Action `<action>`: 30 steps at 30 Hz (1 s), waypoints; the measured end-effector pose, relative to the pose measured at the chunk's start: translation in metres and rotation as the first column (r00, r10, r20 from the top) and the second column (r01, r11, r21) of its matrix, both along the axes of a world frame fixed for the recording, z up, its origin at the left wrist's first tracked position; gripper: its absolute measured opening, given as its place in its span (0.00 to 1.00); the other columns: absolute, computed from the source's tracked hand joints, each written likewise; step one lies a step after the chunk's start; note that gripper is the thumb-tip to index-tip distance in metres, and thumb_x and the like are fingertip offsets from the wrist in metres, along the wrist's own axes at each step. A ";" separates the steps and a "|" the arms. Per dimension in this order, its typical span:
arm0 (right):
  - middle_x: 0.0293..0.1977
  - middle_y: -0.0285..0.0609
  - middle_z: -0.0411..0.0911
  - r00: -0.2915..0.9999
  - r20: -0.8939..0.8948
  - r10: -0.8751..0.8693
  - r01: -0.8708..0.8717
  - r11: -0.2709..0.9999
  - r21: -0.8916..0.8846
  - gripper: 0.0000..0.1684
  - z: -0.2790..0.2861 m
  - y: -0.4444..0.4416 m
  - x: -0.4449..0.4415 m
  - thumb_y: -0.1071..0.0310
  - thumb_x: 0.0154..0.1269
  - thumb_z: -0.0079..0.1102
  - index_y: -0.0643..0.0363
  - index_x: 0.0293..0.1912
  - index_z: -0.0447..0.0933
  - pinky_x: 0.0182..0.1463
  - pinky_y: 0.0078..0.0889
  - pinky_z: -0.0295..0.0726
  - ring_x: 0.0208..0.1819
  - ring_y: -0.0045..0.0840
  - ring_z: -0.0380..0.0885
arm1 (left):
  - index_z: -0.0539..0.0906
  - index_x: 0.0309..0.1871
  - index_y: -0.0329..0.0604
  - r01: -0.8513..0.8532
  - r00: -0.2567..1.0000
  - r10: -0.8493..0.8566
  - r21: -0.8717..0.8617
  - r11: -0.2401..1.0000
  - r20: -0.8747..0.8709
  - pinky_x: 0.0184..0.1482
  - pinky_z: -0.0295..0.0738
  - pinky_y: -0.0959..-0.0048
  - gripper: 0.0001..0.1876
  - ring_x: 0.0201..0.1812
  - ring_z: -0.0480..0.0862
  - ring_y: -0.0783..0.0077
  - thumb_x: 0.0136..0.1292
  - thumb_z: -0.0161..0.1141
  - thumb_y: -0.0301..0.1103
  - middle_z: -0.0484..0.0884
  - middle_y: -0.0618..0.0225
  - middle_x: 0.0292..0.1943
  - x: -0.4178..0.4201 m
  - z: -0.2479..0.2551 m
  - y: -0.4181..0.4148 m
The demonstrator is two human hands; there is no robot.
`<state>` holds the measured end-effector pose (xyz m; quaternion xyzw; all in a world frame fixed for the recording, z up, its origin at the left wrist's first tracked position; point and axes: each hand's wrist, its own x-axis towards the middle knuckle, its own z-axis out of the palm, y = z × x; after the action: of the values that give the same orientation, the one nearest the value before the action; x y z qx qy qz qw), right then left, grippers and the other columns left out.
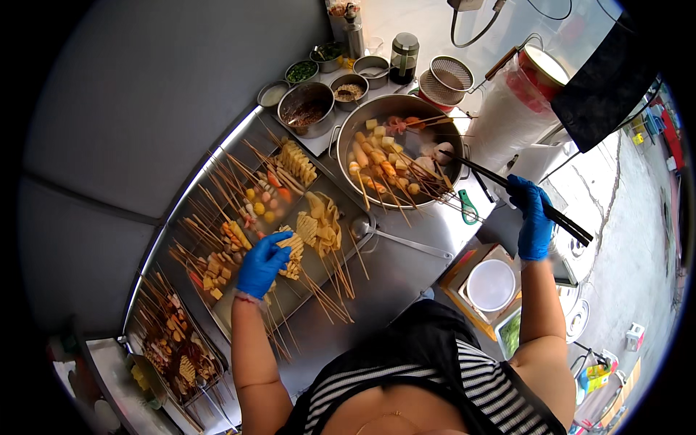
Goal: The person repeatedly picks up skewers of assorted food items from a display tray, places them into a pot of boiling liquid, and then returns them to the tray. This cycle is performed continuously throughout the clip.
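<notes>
Both my hands wear blue gloves. My right hand [530, 215] grips a pair of long dark chopsticks [489, 174], whose tips reach a pale round ball [443, 153] at the right side of a big steel pot [341, 157]. In the pot, skewered sausages, cubes and balls lie in broth. My left hand [263, 263] is over a steel tray of skewers, its fingers curled beside a folded, ridged tofu skewer [292, 255]; whether it touches the skewer I cannot tell. Wide folded tofu-skin skewers [323, 223] lie just right of that one.
A steel ladle [410, 243] rests on the counter below the pot, near green-handled scissors [467, 207]. Bowls of sauce [306, 111] and chopped greens [302, 71] stand behind. Wire strainers [451, 73] sit behind the pot. A tray of darker skewers [179, 348] is at lower left.
</notes>
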<state>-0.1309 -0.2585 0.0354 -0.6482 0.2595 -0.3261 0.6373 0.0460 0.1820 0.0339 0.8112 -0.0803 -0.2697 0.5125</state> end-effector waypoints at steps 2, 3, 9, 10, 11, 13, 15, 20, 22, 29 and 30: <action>0.42 0.44 0.79 1.000 -0.006 0.029 -0.029 0.999 0.039 0.19 -0.004 -0.017 -0.005 0.59 0.68 0.43 0.63 0.44 0.77 0.47 0.26 0.74 0.43 0.27 0.78 | 0.76 0.53 0.45 0.091 0.996 -0.091 -0.005 0.996 0.025 0.35 0.73 0.80 0.16 0.30 0.76 0.80 0.61 0.57 0.33 0.78 0.69 0.29 -0.005 -0.003 -0.050; 0.42 0.44 0.79 0.999 -0.003 0.042 -0.041 0.995 0.086 0.19 -0.004 -0.022 -0.007 0.59 0.69 0.43 0.63 0.44 0.77 0.46 0.26 0.74 0.43 0.26 0.78 | 0.76 0.53 0.45 0.126 0.991 -0.126 0.005 0.992 0.040 0.35 0.73 0.80 0.17 0.30 0.76 0.79 0.61 0.58 0.34 0.78 0.68 0.29 -0.010 -0.001 -0.073; 0.43 0.46 0.79 0.994 0.065 0.092 -0.104 0.972 0.210 0.19 -0.014 -0.054 -0.017 0.60 0.68 0.43 0.64 0.45 0.76 0.46 0.27 0.74 0.44 0.29 0.78 | 0.76 0.53 0.46 0.171 0.977 -0.189 0.165 0.971 0.098 0.36 0.74 0.77 0.18 0.29 0.78 0.76 0.60 0.60 0.35 0.77 0.68 0.26 -0.036 0.002 -0.173; 0.43 0.48 0.78 0.992 0.089 0.093 -0.113 0.960 0.256 0.19 -0.015 -0.055 -0.016 0.59 0.68 0.44 0.65 0.44 0.76 0.48 0.29 0.75 0.44 0.30 0.78 | 0.77 0.51 0.45 0.129 0.979 -0.148 0.138 0.982 0.141 0.36 0.74 0.76 0.17 0.29 0.78 0.75 0.59 0.60 0.36 0.78 0.66 0.26 -0.038 -0.008 -0.178; 0.42 0.49 0.78 0.989 0.113 0.094 -0.124 0.946 0.301 0.20 -0.016 -0.056 -0.014 0.58 0.68 0.46 0.66 0.44 0.76 0.50 0.32 0.75 0.45 0.32 0.78 | 0.77 0.51 0.45 0.090 0.977 -0.124 0.192 0.977 0.172 0.36 0.74 0.76 0.17 0.30 0.79 0.75 0.59 0.60 0.36 0.79 0.66 0.27 -0.040 -0.013 -0.182; 0.44 0.49 0.78 0.976 0.136 0.172 -0.207 0.927 0.312 0.20 -0.027 -0.061 -0.008 0.58 0.68 0.45 0.66 0.45 0.75 0.50 0.32 0.75 0.45 0.32 0.78 | 0.77 0.49 0.44 0.018 0.967 -0.093 0.297 0.955 0.239 0.37 0.74 0.76 0.16 0.30 0.79 0.75 0.58 0.60 0.36 0.80 0.65 0.28 -0.040 -0.016 -0.191; 0.45 0.47 0.77 0.967 0.115 0.227 -0.250 0.931 0.265 0.21 -0.033 -0.059 0.000 0.56 0.68 0.45 0.65 0.46 0.75 0.51 0.31 0.74 0.46 0.30 0.77 | 0.78 0.48 0.44 0.020 0.970 -0.084 0.268 0.963 0.228 0.36 0.74 0.76 0.15 0.30 0.79 0.76 0.59 0.60 0.36 0.80 0.65 0.29 -0.044 -0.013 -0.199; 0.46 0.46 0.77 0.921 0.142 0.364 -0.390 0.872 0.294 0.23 -0.052 -0.064 0.029 0.54 0.68 0.44 0.65 0.49 0.73 0.51 0.29 0.73 0.46 0.27 0.76 | 0.78 0.47 0.43 0.061 0.991 -0.084 0.216 0.974 0.100 0.34 0.75 0.78 0.14 0.29 0.78 0.78 0.60 0.59 0.37 0.79 0.68 0.28 -0.050 -0.007 -0.220; 0.47 0.45 0.77 0.913 0.134 0.384 -0.407 0.851 0.332 0.23 -0.054 -0.066 0.037 0.54 0.69 0.44 0.64 0.49 0.73 0.51 0.28 0.72 0.46 0.27 0.76 | 0.79 0.47 0.43 0.050 0.997 -0.060 0.170 0.984 0.055 0.33 0.75 0.79 0.14 0.29 0.78 0.78 0.60 0.58 0.37 0.79 0.69 0.28 -0.050 -0.006 -0.223; 0.47 0.42 0.77 0.884 0.167 0.437 -0.464 0.774 0.431 0.23 -0.080 -0.071 0.068 0.54 0.68 0.46 0.62 0.50 0.73 0.51 0.27 0.72 0.46 0.26 0.75 | 0.78 0.47 0.40 0.094 0.994 -0.091 0.046 0.995 -0.060 0.31 0.73 0.80 0.15 0.28 0.77 0.80 0.61 0.58 0.38 0.79 0.70 0.29 -0.031 -0.026 -0.233; 0.45 0.42 0.78 0.905 0.164 0.393 -0.423 0.791 0.442 0.22 -0.082 -0.069 0.073 0.55 0.67 0.47 0.63 0.49 0.74 0.49 0.26 0.73 0.43 0.25 0.76 | 0.78 0.46 0.40 0.095 0.994 -0.090 0.078 0.992 -0.065 0.31 0.73 0.79 0.15 0.28 0.77 0.80 0.61 0.58 0.39 0.79 0.69 0.29 -0.027 -0.026 -0.238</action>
<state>-0.0575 -0.3279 -0.0467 -0.5049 0.1638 -0.1289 0.8376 0.0194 -0.0564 0.0076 0.8180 -0.0911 -0.3212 0.4685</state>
